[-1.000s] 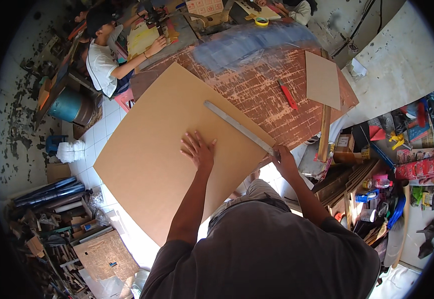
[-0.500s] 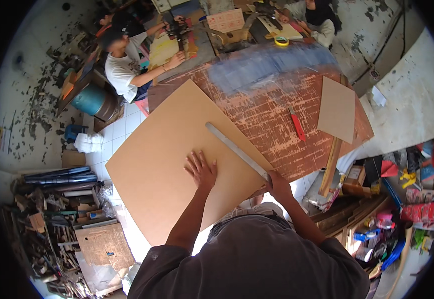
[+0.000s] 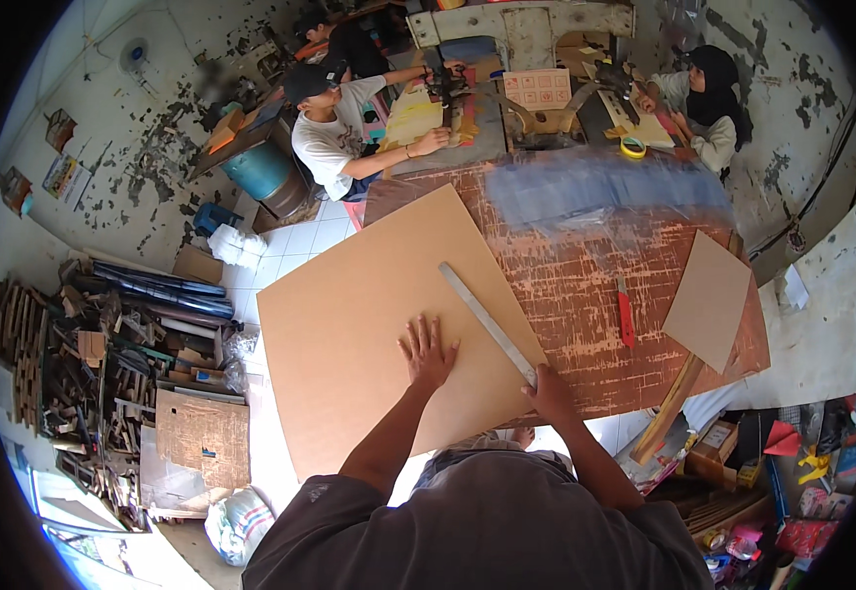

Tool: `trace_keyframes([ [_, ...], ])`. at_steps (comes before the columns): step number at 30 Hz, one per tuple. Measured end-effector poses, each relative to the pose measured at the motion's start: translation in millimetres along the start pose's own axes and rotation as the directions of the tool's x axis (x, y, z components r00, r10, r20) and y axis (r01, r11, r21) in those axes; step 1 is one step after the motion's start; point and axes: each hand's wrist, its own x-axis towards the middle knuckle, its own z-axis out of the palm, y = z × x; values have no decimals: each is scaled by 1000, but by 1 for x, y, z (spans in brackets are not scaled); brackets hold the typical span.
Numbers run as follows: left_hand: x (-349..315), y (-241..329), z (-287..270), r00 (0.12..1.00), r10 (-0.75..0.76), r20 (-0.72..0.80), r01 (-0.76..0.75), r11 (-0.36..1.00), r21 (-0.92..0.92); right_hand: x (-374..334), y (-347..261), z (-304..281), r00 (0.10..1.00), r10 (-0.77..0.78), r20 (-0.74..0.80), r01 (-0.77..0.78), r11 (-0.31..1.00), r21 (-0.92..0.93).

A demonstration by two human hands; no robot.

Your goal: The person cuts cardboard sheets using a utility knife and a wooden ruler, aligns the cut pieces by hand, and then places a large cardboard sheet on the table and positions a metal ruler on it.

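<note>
A large brown sheet of board (image 3: 369, 295) lies partly on the worn reddish-brown table (image 3: 595, 344) and juts out over its left edge. My left hand (image 3: 429, 356) rests flat on the sheet with its fingers spread. Close to the sheet's right edge lies a long grey metal ruler (image 3: 487, 320). My right hand (image 3: 551, 395) has its fingers closed round the ruler's near end, at the sheet's near right corner. Farther right on the table is a cutter knife with a red handle (image 3: 626, 317).
A smaller brown board (image 3: 708, 300) and a wooden bar (image 3: 672, 405) lie at the table's right. Blue-tinted plastic sheeting (image 3: 605, 192) covers the far part. Two seated people (image 3: 334, 138) (image 3: 713, 108) work beyond, near yellow tape (image 3: 632, 147). Stacked scrap wood (image 3: 113, 374) stands at the left.
My view has swung, so the whole scene sits farther right and mostly lower. My hands, the ruler and the large sheet keep nearly the same places relative to each other.
</note>
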Motion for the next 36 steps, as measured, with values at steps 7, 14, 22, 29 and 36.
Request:
trace_keyframes([
  [7, 0, 4, -2, 1000, -16, -4, 16, 1000, -26, 2, 5, 3, 999, -32, -7, 32, 999, -24],
  [14, -3, 5, -3, 999, -39, 7, 39, 999, -1, -2, 0, 1, 1000, -27, 0, 27, 999, -26],
  [22, -3, 6, -6, 999, -43, -12, 43, 999, -13, -3, 0, 2, 996, -70, -49, 68, 996, -54],
  [29, -4, 5, -5, 998, -43, -37, 43, 999, -7, -8, 3, -9, 992, 40, -117, -41, 999, -7],
  [36, -5, 6, -7, 998, -48, -32, 48, 999, -6, -8, 8, -19, 976, 133, -174, -141, 989, -34],
])
